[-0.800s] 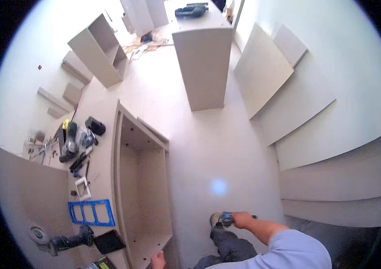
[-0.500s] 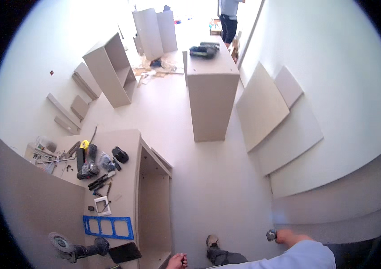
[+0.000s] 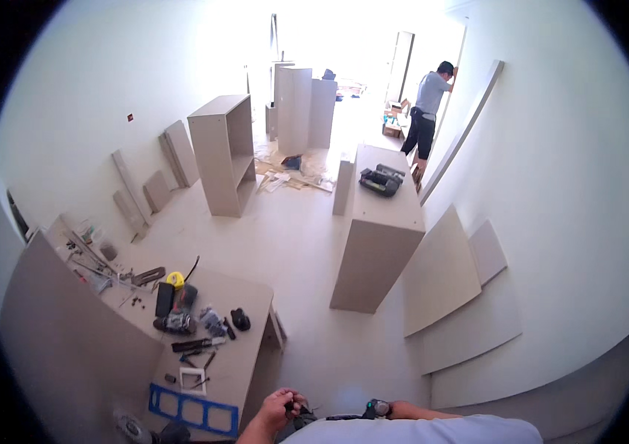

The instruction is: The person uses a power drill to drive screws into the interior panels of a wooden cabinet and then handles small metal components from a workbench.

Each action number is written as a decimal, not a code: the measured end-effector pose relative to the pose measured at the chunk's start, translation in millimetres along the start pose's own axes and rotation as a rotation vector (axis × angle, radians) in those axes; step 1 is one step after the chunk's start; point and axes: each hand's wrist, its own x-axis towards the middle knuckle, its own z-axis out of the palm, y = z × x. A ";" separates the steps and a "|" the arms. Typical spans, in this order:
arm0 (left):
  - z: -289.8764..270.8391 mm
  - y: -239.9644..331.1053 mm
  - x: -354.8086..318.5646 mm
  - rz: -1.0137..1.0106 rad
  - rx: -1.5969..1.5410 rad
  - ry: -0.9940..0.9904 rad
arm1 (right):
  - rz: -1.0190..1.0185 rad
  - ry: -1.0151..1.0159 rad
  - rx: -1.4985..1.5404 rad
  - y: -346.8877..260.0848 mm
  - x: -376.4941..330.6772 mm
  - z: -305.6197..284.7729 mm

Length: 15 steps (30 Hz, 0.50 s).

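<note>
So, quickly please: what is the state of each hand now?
Left hand: closed on a small dark thing; what it is cannot be told.
Right hand: closed around a small dark tool.

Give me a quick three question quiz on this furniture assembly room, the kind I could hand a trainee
1. True or false: the left hand rests flat on the blue drilling template.
2. What lies on top of the tall cabinet in the middle of the floor? A) a dark power tool B) a yellow tape measure C) a stack of panels
3. Where does the other person stand?

Key
1. False: the left hand is raised near the body, closed around something small and dark, apart from the template.
2. A: the dark power tool.
3. At the far end of the room, by the right-hand wall near the bright doorway.
</note>
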 end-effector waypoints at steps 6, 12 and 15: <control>96.2 130.1 68.4 0.012 0.021 -0.164 | 0.088 0.256 0.047 -90.9 2.8 -151.3; 171.3 234.7 158.0 -0.029 -0.004 -0.308 | 0.159 0.330 0.328 -119.6 25.0 -268.0; 192.6 269.7 229.6 0.074 -0.058 -0.379 | -0.037 0.483 0.411 -118.1 74.3 -332.4</control>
